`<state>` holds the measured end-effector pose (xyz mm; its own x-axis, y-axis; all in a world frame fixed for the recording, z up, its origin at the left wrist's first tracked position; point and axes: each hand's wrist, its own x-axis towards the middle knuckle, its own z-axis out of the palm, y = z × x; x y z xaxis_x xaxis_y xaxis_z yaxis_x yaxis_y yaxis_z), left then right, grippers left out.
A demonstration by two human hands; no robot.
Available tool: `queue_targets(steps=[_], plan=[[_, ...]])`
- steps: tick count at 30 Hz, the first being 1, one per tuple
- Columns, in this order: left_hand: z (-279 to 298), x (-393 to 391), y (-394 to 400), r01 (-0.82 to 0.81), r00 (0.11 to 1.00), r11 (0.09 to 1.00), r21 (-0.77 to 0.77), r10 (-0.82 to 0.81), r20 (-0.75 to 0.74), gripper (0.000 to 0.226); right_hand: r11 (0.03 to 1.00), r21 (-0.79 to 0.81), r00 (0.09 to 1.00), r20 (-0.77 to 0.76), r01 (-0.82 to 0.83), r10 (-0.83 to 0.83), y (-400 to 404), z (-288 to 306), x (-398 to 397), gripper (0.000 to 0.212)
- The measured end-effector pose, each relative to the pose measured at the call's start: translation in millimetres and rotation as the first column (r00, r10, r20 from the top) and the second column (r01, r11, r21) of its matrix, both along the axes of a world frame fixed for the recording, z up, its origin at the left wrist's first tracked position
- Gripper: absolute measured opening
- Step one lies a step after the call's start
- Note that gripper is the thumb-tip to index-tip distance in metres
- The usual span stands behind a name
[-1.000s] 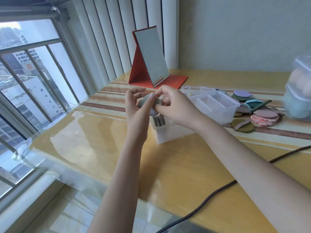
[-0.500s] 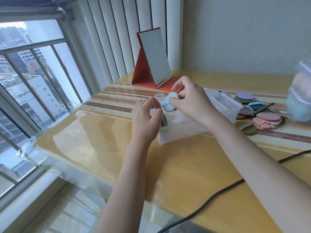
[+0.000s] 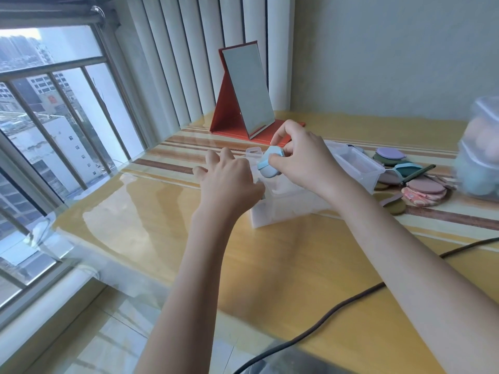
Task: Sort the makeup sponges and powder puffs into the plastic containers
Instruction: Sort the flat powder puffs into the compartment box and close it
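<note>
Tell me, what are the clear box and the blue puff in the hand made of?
The clear box looks like frosted, see-through plastic: light passes through its stiff, thin walls. The blue puff, pinched by the right hand, seems soft foam or fabric with a matte face and a band round its edge, though I can't be sure.

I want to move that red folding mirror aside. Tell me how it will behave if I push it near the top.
The folding mirror stands tall and leaning on a thin red flap, so a high push would probably tip it or fold it shut. Its panel looks rigid and may be breakable. The glossy table suggests that a low push on the base would slide it.
</note>
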<state>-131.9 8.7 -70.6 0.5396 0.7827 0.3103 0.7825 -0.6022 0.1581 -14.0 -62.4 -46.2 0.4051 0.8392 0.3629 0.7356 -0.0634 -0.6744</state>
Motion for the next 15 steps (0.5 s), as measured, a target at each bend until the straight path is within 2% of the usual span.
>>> queue_targets(steps=[6,15], plan=[[0.5,3.4,-4.8,0.03,0.999,0.999,-0.042,-0.031,-0.017,0.02,1.0,-0.011,1.0,-0.004,-0.017,0.016,-0.6,0.7,-2.5,0.018],[-7.1,5.1,-10.0,0.03,0.96,0.994,-0.101,0.0,0.281,0.02,0.999,-0.005,0.998,0.033,-0.047,0.047,0.3,-0.5,-4.3,0.015]])
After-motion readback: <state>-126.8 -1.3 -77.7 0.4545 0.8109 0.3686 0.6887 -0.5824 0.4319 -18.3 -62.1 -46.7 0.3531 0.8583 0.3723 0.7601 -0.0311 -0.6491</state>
